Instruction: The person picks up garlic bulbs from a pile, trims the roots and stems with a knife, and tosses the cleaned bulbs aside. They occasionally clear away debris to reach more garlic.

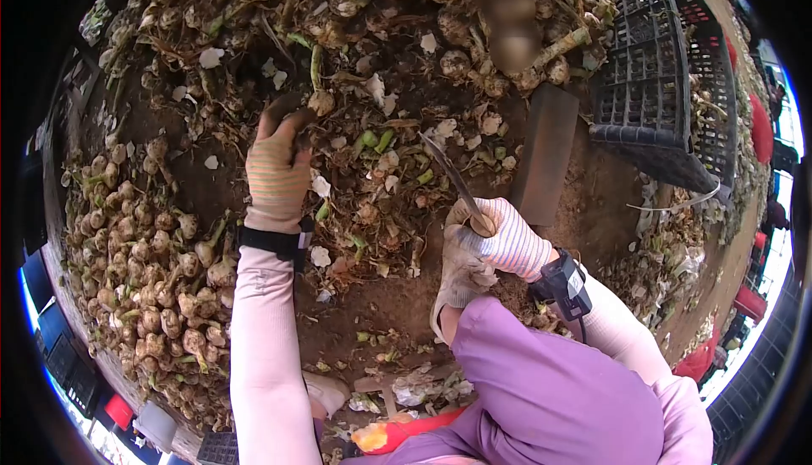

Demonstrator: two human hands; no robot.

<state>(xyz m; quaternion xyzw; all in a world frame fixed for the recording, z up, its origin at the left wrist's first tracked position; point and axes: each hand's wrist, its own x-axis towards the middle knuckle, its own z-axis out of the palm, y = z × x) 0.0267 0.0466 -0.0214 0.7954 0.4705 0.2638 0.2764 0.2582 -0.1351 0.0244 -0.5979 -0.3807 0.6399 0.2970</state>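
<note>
My left hand (279, 160), in a striped glove, reaches over the soil with its fingers apart. Its fingertips are right beside a garlic bulb (321, 103) whose green stem points away from me; whether they touch is hard to tell. My right hand (518, 236), in a similar striped glove, is closed around the handle of a knife (452, 173). The narrow dark blade points up and to the left, above scattered trimmings (372, 203). Just below the knife is my shoe (461, 275), close to my right hand.
Untrimmed garlic with stems (245, 0) is heaped at the far side. A pile of trimmed bulbs (152, 279) spreads on the left. A brown block (545, 152) lies right of the trimmings, near a black plastic crate (639, 67).
</note>
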